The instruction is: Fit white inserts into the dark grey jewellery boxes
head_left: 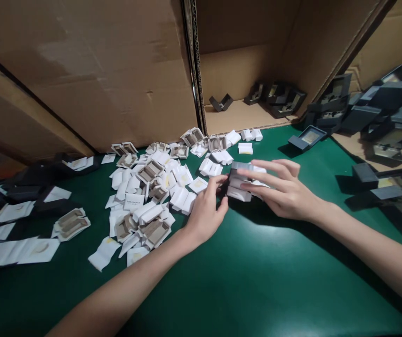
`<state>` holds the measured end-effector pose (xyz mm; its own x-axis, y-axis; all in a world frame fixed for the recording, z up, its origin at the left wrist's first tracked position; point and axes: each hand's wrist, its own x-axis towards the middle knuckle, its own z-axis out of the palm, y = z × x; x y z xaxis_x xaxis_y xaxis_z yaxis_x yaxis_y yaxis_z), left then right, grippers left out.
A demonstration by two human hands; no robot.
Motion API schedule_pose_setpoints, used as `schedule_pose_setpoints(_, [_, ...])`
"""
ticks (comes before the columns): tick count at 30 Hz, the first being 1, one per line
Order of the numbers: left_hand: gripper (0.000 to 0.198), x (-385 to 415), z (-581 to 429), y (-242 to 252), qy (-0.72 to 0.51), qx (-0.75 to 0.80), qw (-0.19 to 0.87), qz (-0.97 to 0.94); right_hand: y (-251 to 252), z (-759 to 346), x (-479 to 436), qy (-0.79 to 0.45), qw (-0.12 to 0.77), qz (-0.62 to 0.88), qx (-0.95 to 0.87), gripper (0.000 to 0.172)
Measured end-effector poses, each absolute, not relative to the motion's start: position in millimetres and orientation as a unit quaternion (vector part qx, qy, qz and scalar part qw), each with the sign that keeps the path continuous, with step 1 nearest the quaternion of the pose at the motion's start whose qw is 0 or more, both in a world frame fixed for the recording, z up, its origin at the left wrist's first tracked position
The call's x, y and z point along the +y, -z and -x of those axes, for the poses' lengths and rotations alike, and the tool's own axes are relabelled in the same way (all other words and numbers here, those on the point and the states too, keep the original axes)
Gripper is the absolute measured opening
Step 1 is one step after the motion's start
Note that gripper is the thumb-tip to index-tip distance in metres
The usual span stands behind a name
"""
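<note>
A small dark grey hinged box (242,165) with white folded insert pieces (239,193) at its lower side is between my two hands, over the green table. My right hand (281,192) reaches over it from the right, its long fingers lying across the box and inserts; its thumb is hidden. On the other side, my left hand (206,210) is close to the box's left edge, thumb and index finger bent and apart. Whether the index fingertip touches the box I cannot tell. A heap of white folded card inserts (144,210) lies left of my left hand.
Tall cardboard (116,70) stands along the back. An open carton (229,119) behind holds several dark boxes. More dark open boxes (386,117) are piled at the right, one box (306,139) on the green table (229,281). Dark boxes with white inserts (21,210) lie far left.
</note>
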<state>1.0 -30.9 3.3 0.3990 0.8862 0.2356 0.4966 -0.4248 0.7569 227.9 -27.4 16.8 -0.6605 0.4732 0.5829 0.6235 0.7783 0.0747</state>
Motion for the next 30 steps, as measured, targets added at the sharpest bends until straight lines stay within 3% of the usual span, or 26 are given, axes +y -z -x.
schedule_pose_setpoints(3, [0.037,-31.2,-1.6,-4.9,-0.317,0.439,0.303,-0.784,-15.4,-226.8,-26.9,0.178,0.299,0.344,-0.872,0.024])
schedule_pose_setpoints(7, [0.031,-31.2,-1.7,-7.2,-0.315,0.433,0.283,-0.796,-13.3,-224.9,-24.6,0.142,0.306,0.370,-0.865,0.011])
schedule_pose_setpoints(17, [0.017,-32.9,-2.0,-9.6,-0.348,0.388,0.232,-0.821,-3.2,-206.0,-33.3,-0.025,0.368,0.421,-0.829,0.018])
schedule_pose_setpoints(21, [0.016,-30.7,-0.8,-6.3,-0.368,0.383,0.209,-0.821,-4.6,-205.9,-32.7,-0.079,0.349,0.427,-0.831,0.024])
schedule_pose_setpoints(26, [0.018,-24.6,2.2,-6.5,-0.371,0.388,0.208,-0.818,-7.3,-212.6,-29.4,-0.088,0.357,0.393,-0.843,0.027])
schedule_pose_setpoints(30, [0.013,-20.3,3.6,-8.4,-0.393,0.385,0.237,-0.801,-4.1,-216.1,-29.1,-0.026,0.364,0.387,-0.846,0.017])
